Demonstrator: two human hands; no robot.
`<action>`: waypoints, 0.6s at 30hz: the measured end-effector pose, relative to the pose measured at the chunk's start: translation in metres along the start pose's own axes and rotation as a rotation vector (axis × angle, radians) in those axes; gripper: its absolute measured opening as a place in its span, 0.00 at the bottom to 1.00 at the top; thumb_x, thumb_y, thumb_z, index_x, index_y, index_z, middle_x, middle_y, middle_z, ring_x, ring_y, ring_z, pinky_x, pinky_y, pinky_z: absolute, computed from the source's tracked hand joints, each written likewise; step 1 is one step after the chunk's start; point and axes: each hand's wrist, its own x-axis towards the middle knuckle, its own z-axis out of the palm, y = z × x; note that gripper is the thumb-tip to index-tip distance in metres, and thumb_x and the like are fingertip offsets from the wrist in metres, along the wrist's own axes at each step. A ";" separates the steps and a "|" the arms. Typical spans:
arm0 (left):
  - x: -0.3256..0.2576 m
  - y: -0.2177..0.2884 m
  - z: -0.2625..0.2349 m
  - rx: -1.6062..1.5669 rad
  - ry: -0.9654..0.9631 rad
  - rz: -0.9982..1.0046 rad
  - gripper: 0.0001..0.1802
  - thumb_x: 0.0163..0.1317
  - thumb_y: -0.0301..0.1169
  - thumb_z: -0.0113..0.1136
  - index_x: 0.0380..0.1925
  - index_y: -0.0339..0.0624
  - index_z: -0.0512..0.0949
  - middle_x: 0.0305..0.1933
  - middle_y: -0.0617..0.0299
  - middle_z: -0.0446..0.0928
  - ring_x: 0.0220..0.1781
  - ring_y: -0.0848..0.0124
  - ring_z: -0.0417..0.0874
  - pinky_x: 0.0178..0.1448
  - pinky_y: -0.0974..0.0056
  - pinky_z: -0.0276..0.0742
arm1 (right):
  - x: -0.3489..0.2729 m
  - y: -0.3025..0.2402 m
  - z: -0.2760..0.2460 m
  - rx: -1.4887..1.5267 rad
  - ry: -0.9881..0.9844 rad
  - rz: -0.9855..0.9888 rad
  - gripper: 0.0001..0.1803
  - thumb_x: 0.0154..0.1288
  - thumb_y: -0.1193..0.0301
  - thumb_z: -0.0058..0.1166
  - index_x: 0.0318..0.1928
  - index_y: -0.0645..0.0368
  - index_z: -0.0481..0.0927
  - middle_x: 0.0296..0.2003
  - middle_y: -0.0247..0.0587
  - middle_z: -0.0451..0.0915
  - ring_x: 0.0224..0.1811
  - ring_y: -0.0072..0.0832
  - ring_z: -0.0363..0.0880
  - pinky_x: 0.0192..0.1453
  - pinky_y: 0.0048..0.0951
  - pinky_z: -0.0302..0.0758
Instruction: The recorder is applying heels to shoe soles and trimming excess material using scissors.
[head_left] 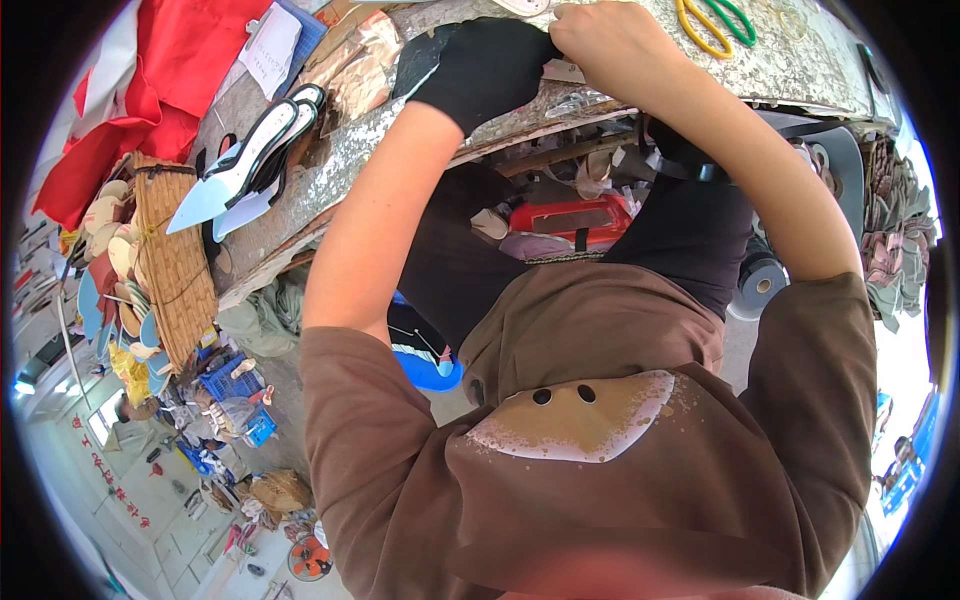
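My left hand (492, 72) wears a black glove and rests at the bench's near edge, its fingers curled in toward my right hand. My right hand (615, 45) is bare, with thumb and fingers pinched together right beside the glove. Whatever both hands grip is small or covered by them, and I cannot make it out. A dark, glossy sheet-like piece (420, 62) shows just left of the glove. Beyond my hands, at the upper rim, part of a pale oval piece (522, 5) is visible. Scissors with yellow and green handles (718, 28) lie to the right.
Pointed shoe pieces (245, 160) overhang the worn bench (345, 190) at left, near red material (185, 100). Below them a woven basket (175, 260) stands by stacked soles. Under the bench are a red object (575, 218) and a dark roll (760, 285). Stacked pieces (890, 220) stand right.
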 end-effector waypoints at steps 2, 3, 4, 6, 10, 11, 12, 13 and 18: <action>-0.001 0.000 -0.005 -0.115 -0.049 0.004 0.08 0.57 0.35 0.60 0.34 0.56 0.86 0.32 0.58 0.84 0.35 0.57 0.86 0.39 0.53 0.80 | -0.004 0.007 0.016 0.044 0.161 -0.034 0.06 0.53 0.74 0.60 0.32 0.62 0.81 0.33 0.45 0.80 0.31 0.40 0.84 0.30 0.39 0.79; -0.001 0.004 -0.006 -0.066 -0.006 -0.027 0.08 0.58 0.36 0.59 0.34 0.57 0.86 0.31 0.58 0.84 0.35 0.58 0.86 0.38 0.53 0.80 | -0.009 0.017 0.026 0.049 0.161 -0.032 0.06 0.53 0.74 0.60 0.32 0.62 0.81 0.33 0.45 0.80 0.31 0.40 0.84 0.30 0.39 0.79; -0.001 0.007 -0.008 -0.018 0.035 -0.059 0.08 0.59 0.37 0.59 0.34 0.58 0.86 0.30 0.59 0.84 0.34 0.58 0.86 0.37 0.53 0.79 | -0.017 0.024 0.030 0.165 0.489 -0.156 0.06 0.53 0.74 0.60 0.32 0.61 0.80 0.32 0.43 0.79 0.31 0.39 0.84 0.30 0.39 0.78; 0.002 0.011 -0.014 -0.021 -0.020 -0.055 0.08 0.59 0.38 0.59 0.34 0.59 0.86 0.29 0.59 0.83 0.33 0.59 0.86 0.36 0.53 0.79 | -0.025 0.034 0.039 0.287 0.818 -0.273 0.06 0.54 0.73 0.60 0.32 0.61 0.79 0.32 0.41 0.78 0.31 0.39 0.83 0.30 0.39 0.78; 0.003 0.007 -0.016 -0.030 -0.056 -0.032 0.09 0.62 0.40 0.57 0.35 0.61 0.86 0.28 0.61 0.83 0.33 0.59 0.86 0.36 0.53 0.78 | -0.041 0.050 0.026 0.169 0.234 -0.080 0.07 0.56 0.70 0.60 0.33 0.58 0.77 0.31 0.38 0.75 0.30 0.38 0.81 0.30 0.39 0.77; 0.003 0.009 -0.015 -0.027 -0.059 -0.028 0.09 0.62 0.40 0.57 0.35 0.61 0.86 0.28 0.61 0.83 0.33 0.59 0.86 0.36 0.53 0.78 | -0.045 0.055 0.034 0.247 0.293 -0.119 0.07 0.58 0.69 0.59 0.32 0.58 0.77 0.31 0.38 0.75 0.30 0.40 0.81 0.30 0.40 0.77; 0.003 0.013 -0.015 -0.007 0.023 0.036 0.10 0.62 0.42 0.57 0.36 0.60 0.86 0.29 0.61 0.83 0.34 0.59 0.86 0.37 0.53 0.79 | -0.046 0.060 0.040 0.324 0.353 -0.159 0.07 0.59 0.68 0.59 0.32 0.58 0.77 0.30 0.37 0.75 0.30 0.42 0.80 0.30 0.41 0.76; 0.002 0.017 -0.016 0.011 0.100 0.095 0.11 0.62 0.44 0.57 0.37 0.59 0.86 0.30 0.60 0.84 0.35 0.58 0.86 0.38 0.54 0.80 | -0.046 0.061 0.043 0.330 0.353 -0.158 0.07 0.59 0.68 0.59 0.32 0.58 0.77 0.30 0.37 0.75 0.30 0.42 0.80 0.30 0.41 0.76; 0.030 0.033 0.000 -0.073 -0.147 0.049 0.18 0.60 0.51 0.58 0.36 0.52 0.86 0.34 0.57 0.84 0.38 0.56 0.87 0.43 0.53 0.82 | -0.043 0.067 0.075 0.667 0.495 -0.058 0.14 0.66 0.62 0.62 0.39 0.59 0.76 0.24 0.40 0.77 0.33 0.25 0.79 0.38 0.30 0.72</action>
